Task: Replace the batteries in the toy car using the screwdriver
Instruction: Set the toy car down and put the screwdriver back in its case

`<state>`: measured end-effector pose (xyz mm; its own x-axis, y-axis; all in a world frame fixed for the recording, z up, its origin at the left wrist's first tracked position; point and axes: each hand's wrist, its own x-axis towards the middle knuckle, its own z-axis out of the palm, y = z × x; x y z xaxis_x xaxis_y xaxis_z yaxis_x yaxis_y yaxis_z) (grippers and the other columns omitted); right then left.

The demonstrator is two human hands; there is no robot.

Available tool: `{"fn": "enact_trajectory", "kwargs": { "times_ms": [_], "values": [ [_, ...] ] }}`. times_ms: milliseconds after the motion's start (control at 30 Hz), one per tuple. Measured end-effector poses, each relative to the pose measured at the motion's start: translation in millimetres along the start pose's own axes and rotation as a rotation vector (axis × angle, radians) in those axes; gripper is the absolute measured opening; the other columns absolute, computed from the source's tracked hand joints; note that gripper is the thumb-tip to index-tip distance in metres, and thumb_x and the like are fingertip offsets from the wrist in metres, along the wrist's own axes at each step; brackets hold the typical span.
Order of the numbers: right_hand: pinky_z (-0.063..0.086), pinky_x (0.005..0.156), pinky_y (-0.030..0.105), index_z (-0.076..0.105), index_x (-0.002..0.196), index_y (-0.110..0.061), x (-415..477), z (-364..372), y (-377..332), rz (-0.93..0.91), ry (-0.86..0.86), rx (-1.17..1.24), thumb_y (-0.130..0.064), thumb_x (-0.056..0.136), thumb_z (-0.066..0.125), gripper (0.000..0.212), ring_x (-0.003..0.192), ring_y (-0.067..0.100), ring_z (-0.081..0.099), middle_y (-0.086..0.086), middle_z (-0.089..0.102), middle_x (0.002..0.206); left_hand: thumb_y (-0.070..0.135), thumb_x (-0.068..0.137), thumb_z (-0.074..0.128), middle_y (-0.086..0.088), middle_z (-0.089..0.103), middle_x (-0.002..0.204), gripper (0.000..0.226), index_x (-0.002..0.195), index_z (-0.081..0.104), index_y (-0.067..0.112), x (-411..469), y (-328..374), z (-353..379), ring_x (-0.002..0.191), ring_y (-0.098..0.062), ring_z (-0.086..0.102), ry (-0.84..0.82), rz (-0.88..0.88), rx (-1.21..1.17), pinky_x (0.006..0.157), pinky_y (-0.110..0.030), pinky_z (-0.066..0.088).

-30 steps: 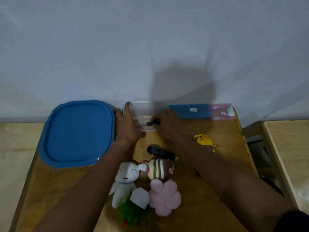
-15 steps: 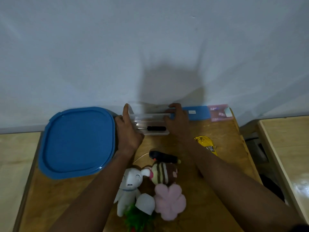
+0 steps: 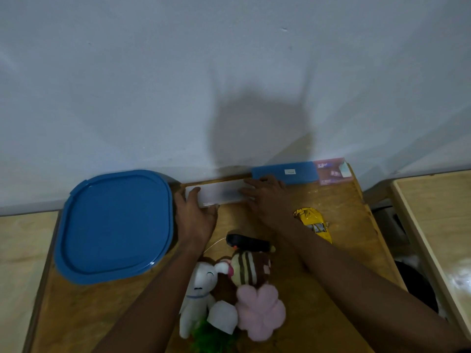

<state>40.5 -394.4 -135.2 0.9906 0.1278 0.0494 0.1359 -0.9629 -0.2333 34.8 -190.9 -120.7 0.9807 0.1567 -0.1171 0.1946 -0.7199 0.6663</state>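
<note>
A long clear plastic case [image 3: 220, 193] lies shut near the wall, with a dark shape dimly showing through its frosted lid. My left hand [image 3: 193, 220] grips its left end, thumb on top. My right hand [image 3: 267, 200] rests over its right end, fingers spread on the lid. The yellow toy car [image 3: 312, 221] lies on the wooden table [image 3: 346, 200], to the right of my right wrist and untouched. No screwdriver is in plain sight.
A large blue-lidded container [image 3: 114, 225] sits just left of my left hand. A flat blue box [image 3: 285, 171] and a pink packet [image 3: 331, 170] lie against the wall. A black object [image 3: 248, 244] and several plush toys [image 3: 229, 289] lie between my forearms.
A second ago my right hand laid a black-handled screwdriver in the open case. The lid has since come down, and both hands now sit on the shut case's ends.
</note>
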Motion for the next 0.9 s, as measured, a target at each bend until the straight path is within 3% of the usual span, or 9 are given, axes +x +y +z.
{"fn": "enact_trajectory", "kwargs": {
  "times_ms": [200,400,567,667,733,833,900],
  "values": [
    [0.037,0.085,0.041,0.075,0.101,-0.033,23.2,-6.0,-3.6,-0.005,-0.004,-0.069,-0.041,0.09,0.054,0.025,0.11,0.031,0.051,-0.009,0.064,0.131,0.031,0.087,0.078,-0.015,0.032,0.153,0.066,0.144,0.052,0.012,21.6,4.4,5.5,0.138,-0.036,0.041,-0.006,-0.031,-0.019,0.117,-0.043,0.035],
    [0.027,0.089,0.04,0.066,0.122,-0.03,24.2,-11.7,-11.3,0.011,-0.102,-0.136,-0.032,0.099,0.047,0.029,0.121,0.027,0.038,-0.01,0.051,0.146,0.028,0.089,0.075,-0.015,0.027,0.156,0.065,0.147,0.049,0.011,26.7,6.3,6.0,0.141,-0.035,0.038,-0.035,-0.048,-0.006,0.118,-0.038,0.03],
    [0.032,0.094,0.045,0.066,0.116,-0.024,26.0,-22.2,-26.5,0.04,-0.184,-0.204,-0.012,0.089,0.051,0.033,0.124,0.03,0.036,-0.004,0.05,0.141,0.021,0.082,0.077,-0.019,0.022,0.158,0.076,0.148,0.042,0.011,14.5,24.9,-5.0,0.133,-0.037,0.044,-0.145,-0.047,0.019,0.104,-0.03,0.04],
    [0.028,0.105,0.052,0.06,0.125,-0.021,17.1,-30.3,-40.7,0.097,-0.269,-0.071,-0.018,0.091,0.049,0.037,0.135,0.034,0.03,0.003,0.048,0.141,0.018,0.08,0.074,-0.018,0.03,0.157,0.074,0.147,0.045,0.012,-6.5,36.3,-27.5,0.139,-0.035,0.038,-0.094,-0.019,-0.037,0.109,-0.034,0.037],
    [0.033,0.106,0.049,0.058,0.127,-0.023,3.6,-36.1,-57.0,0.08,-0.241,0.079,-0.026,0.095,0.049,0.033,0.131,0.03,0.039,0.003,0.054,0.135,0.014,0.084,0.07,-0.016,0.04,0.153,0.063,0.144,0.052,0.012,-23.2,38.2,-47.3,0.139,-0.031,0.04,-0.017,0.048,-0.065,0.112,-0.034,0.035],
    [0.048,0.099,0.041,0.062,0.126,-0.023,-14.3,-45.6,-92.8,0.095,-0.241,0.286,-0.04,0.097,0.05,0.035,0.114,0.024,0.06,0.002,0.066,0.126,0.016,0.088,0.068,-0.009,0.05,0.143,0.047,0.135,0.06,0.015,-49.7,30.9,-81.0,0.128,-0.023,0.05,0.122,0.123,-0.045,0.103,-0.026,0.039],
    [0.05,0.098,0.04,0.064,0.128,-0.023,-25.5,-52.4,-120.6,0.115,-0.258,0.426,-0.045,0.096,0.05,0.042,0.114,0.025,0.063,0.005,0.067,0.126,0.022,0.09,0.068,-0.008,0.051,0.14,0.044,0.133,0.061,0.015,-64.5,17.7,-103.8,0.127,-0.023,0.051,0.186,0.106,-0.006,0.103,-0.03,0.042]
  ]
}}
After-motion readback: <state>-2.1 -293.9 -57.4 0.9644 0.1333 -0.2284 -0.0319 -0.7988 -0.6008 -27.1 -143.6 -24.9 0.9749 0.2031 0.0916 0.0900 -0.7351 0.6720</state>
